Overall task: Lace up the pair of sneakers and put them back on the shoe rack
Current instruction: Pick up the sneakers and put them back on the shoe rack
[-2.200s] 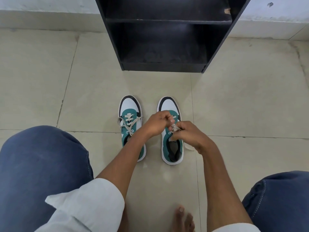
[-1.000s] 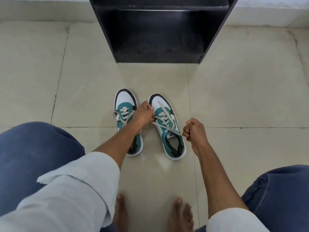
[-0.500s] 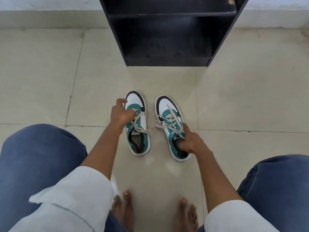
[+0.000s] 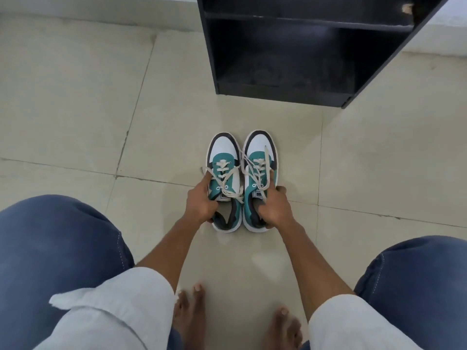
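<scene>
Left hand (image 4: 201,203) clamped on the left sneaker (image 4: 224,183), right hand (image 4: 274,207) clamped on the right sneaker (image 4: 258,180).
Both shoes sit side by side mid-frame on the tile floor (image 4: 75,109), laces loose, black shoe rack (image 4: 285,92) up top right.

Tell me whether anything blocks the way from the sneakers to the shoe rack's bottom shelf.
Nothing visible does. The left hand and right hand each grip a sneaker: left sneaker, right sneaker. Only bare floor lies before the rack, and its bottom shelf looks empty.
</scene>
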